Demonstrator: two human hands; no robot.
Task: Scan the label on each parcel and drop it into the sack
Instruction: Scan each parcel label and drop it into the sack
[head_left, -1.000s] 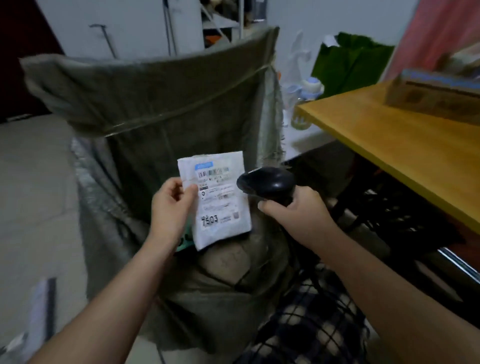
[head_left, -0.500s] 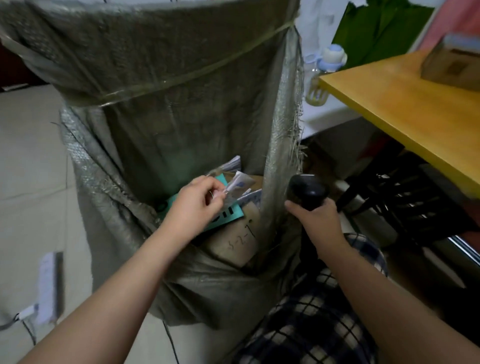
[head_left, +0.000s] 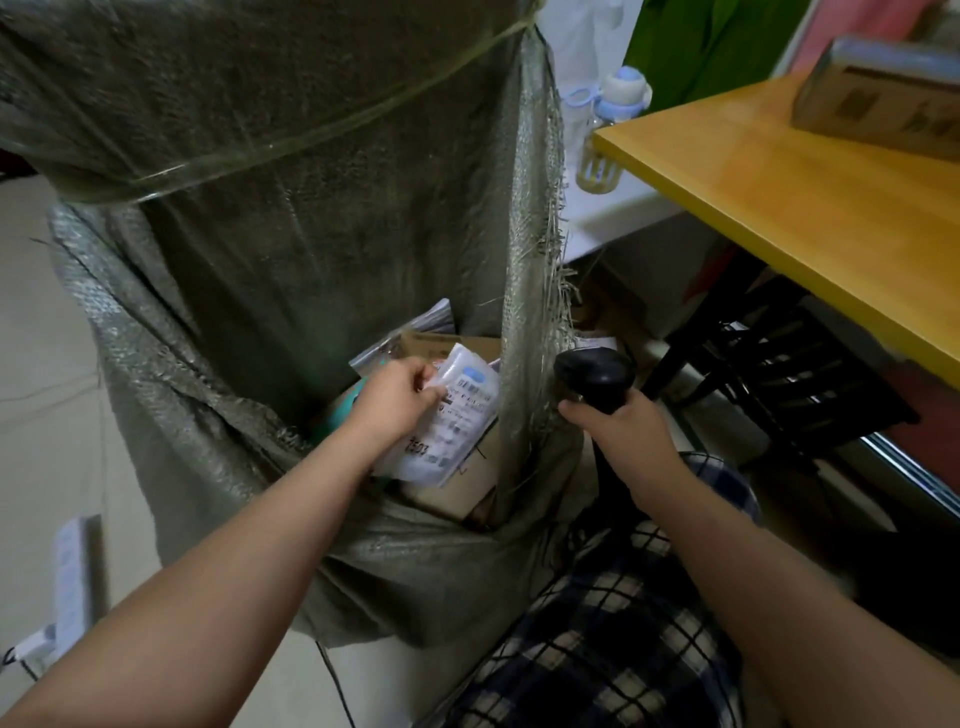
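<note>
A white parcel (head_left: 454, 415) with a printed label lies label-up inside the open grey-green woven sack (head_left: 291, 260), on top of a brown cardboard box (head_left: 462, 483) and a teal packet (head_left: 343, 405). My left hand (head_left: 397, 402) reaches into the sack and its fingertips still pinch the parcel's upper left edge. My right hand (head_left: 618, 434) grips the handle of a black barcode scanner (head_left: 595, 376) just outside the sack's frayed right edge, its head pointing away from me.
A yellow wooden table (head_left: 810, 208) stands to the right with a cardboard box (head_left: 878, 98) on it. A baby bottle (head_left: 610, 135) sits behind the table's corner. A white power strip (head_left: 70, 577) lies on the floor at left. Dark crates sit under the table.
The parcel went from being held up before the scanner down into the sack, carried by my left hand. The scanner has swung right, outside the sack. The view tilted downward.
</note>
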